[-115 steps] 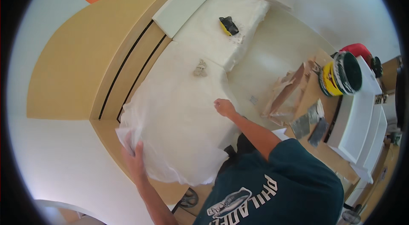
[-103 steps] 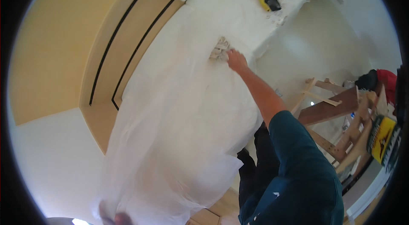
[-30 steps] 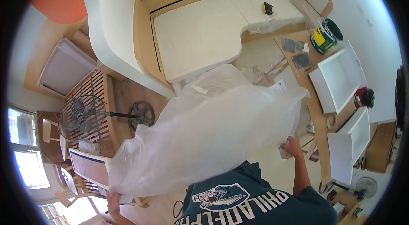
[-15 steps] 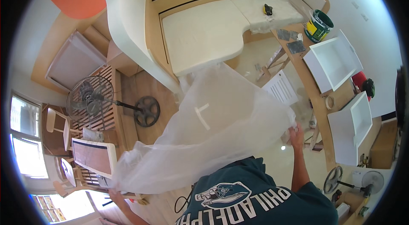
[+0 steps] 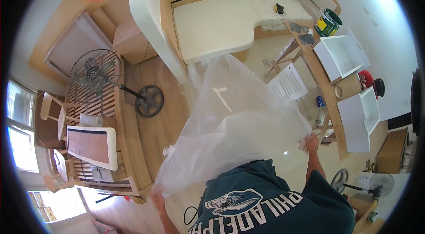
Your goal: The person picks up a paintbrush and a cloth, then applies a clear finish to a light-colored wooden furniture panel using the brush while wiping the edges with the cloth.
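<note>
My left hand [image 5: 157, 195] grips a lower-left corner of a large translucent plastic sheet [image 5: 234, 127] at the bottom of the view. On the lower right, my right hand [image 5: 311, 140] is closed on the sheet's other corner, with something small, crumpled and beige against it. The sheet hangs spread between my hands and trails up to the front edge of the L-shaped bench's white cushion [image 5: 212, 28]. A strip of pale tape [image 5: 221, 96] shows on or through the sheet. A black and yellow object [image 5: 279, 8] lies on the rear cushion.
Right: a long board table [image 5: 330, 101] holding a green bucket [image 5: 327, 21], grey plates and white boxes [image 5: 354, 123]. A louvred white panel [image 5: 287, 82] leans below it. Left: a pedestal fan [image 5: 95, 77], slatted wooden frame, chairs and padded panel [image 5: 90, 147]. Another fan [image 5: 380, 185] stands lower right.
The plastic has come off the large cushion, baring it, and the crumpled beige bit has left it. I have backed away; over the last second my left hand has moved rightward in view.
</note>
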The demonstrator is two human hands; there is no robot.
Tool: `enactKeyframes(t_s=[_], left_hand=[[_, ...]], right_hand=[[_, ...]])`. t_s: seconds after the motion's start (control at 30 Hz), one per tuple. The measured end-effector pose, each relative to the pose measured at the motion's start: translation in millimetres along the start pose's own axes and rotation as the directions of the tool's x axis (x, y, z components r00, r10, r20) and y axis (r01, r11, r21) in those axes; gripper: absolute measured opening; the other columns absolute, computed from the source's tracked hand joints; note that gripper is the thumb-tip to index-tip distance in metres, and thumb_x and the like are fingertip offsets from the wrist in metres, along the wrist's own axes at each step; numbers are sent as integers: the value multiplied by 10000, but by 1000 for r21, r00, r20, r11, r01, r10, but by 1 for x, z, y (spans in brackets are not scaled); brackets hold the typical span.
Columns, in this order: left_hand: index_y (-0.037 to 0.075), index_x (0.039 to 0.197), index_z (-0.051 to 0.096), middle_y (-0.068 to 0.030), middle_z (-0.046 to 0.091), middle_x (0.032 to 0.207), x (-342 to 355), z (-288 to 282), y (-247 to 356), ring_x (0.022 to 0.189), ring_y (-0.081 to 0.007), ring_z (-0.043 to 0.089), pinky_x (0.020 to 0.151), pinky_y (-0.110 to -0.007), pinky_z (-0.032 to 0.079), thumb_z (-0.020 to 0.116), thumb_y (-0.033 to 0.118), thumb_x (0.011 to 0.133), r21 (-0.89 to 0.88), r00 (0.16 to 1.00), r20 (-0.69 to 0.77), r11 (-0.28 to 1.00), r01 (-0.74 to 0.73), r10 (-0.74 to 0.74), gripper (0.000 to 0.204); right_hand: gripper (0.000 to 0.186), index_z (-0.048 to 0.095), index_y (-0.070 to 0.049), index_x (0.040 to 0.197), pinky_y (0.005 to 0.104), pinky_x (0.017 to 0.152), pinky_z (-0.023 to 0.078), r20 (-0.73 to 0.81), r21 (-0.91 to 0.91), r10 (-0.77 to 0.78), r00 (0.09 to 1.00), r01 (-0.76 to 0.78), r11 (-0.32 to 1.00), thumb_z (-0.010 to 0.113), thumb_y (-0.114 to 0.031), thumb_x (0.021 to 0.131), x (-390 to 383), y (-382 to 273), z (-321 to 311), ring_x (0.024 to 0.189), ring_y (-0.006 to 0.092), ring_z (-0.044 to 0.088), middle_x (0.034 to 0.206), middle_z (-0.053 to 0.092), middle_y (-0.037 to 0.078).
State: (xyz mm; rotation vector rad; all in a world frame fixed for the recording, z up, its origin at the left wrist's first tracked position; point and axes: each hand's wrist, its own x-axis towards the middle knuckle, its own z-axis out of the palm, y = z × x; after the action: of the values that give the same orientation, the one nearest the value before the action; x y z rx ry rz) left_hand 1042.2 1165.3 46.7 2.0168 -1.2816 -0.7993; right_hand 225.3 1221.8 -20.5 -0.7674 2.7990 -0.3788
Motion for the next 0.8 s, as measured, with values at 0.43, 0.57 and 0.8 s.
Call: enactKeyframes(t_s=[0.43, 0.57, 0.8], left_hand=[[65, 1062, 684, -139, 687, 984, -50, 94, 337, 900, -314, 674, 769, -385, 543, 779, 143, 758, -522, 327, 575, 644, -560, 750, 329], [71, 1098, 668, -129, 689, 1021, -52, 100, 338, 1001, -320, 649, 885, -394, 507, 789, 153, 754, -354, 466, 530, 684, -637, 708, 374], [48, 1105, 668, -132, 671, 1111, -20, 219, 278, 1076, -340, 602, 992, -421, 433, 725, 48, 761, -329, 439, 364, 554, -764, 821, 349]], right_hand=[[368, 692, -31, 1099, 368, 946, 485, 596, 777, -802, -37, 278, 564, 765, -217, 791, -248, -330, -177, 1077, 328, 649, 1179, 665, 193], [302, 682, -26, 982, 416, 823, 505, 496, 571, -822, 279, 609, 551, 779, -223, 775, -215, -278, -165, 961, 370, 640, 983, 675, 158], [234, 649, -1, 919, 387, 742, 500, -173, 234, -803, 571, 816, 529, 759, -125, 755, -185, -266, -255, 822, 333, 610, 902, 608, 159]])
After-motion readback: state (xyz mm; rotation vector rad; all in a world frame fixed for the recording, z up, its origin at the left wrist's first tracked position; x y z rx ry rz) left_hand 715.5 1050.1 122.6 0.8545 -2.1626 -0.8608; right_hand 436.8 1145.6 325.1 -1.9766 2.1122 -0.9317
